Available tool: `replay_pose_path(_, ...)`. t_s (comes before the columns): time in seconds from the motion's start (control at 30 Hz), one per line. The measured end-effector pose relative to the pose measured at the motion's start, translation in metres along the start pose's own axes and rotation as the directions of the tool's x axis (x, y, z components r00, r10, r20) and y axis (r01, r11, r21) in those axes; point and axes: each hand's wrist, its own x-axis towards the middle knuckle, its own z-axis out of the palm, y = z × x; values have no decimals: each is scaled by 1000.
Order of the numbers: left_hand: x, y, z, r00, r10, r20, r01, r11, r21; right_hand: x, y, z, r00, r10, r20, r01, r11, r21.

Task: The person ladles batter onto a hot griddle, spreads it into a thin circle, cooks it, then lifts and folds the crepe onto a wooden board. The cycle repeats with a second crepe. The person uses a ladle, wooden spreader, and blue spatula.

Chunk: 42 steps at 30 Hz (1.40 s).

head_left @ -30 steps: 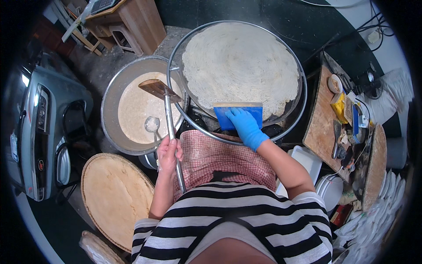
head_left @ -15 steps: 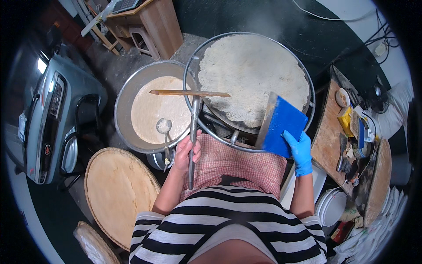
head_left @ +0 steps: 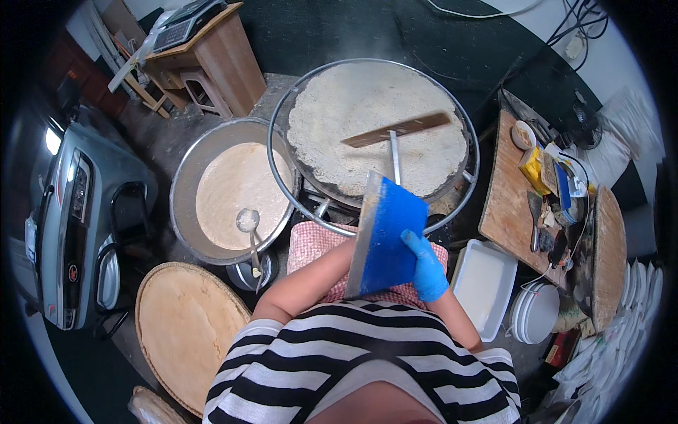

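Observation:
My gloved right hand (head_left: 427,267) is closed on a broad blue scraper (head_left: 388,244), held upright before my body. My left forearm (head_left: 304,283) passes behind that scraper, which hides the left hand. From behind its top edge rises the handle of a T-shaped batter spreader (head_left: 397,131), its wooden bar over the griddle. A pale, thin batter sheet (head_left: 325,109) with ragged edges covers most of the round griddle (head_left: 300,161). A metal ring (head_left: 271,145) surrounds the griddle. Left of it, a large metal pot (head_left: 185,184) contains pale batter (head_left: 236,187) and a ladle (head_left: 247,220).
A round tray (head_left: 187,332) of flat, pale sheets lies at the lower left. The parked vehicle (head_left: 85,212) is farther left. At right, a wooden board (head_left: 505,205) carries tools and a small bowl (head_left: 523,134). Beside my right arm is a white tub (head_left: 484,290).
The spreader has swung right from beside the pot to over the griddle. My left arm has crossed inward, and the scraper has moved left and nearer my body, now covering the left hand.

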Motion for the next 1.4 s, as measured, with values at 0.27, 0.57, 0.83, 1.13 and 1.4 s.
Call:
replay_pose_path(0.27, -49, -72, 3, 563, -419, 712, -241, 741, 627, -88, 3, -70, 753, -154, -640, 334, 927, 171)
replay_pose_path(0.57, -100, -43, -76, 681, -369, 632, 42, 882, 469, -153, 87, -189, 461, 4, -887, 356, 915, 189)
replay_pose_path(0.83, -103, -62, -137, 893, -311, -327, 428, 811, 398, -109, 134, -283, 477, 4, -879, 332, 925, 184)
replay_pose_path(1.13, -23, -91, -217, 638, -464, -615, 318, 886, -338, -82, 150, -309, 521, 74, -850, 365, 881, 301)
replay_pose_path(1.4, -11, -90, -217, 602, -405, -688, 321, 912, -256, -109, 169, -312, 587, -39, -809, 429, 862, 270)
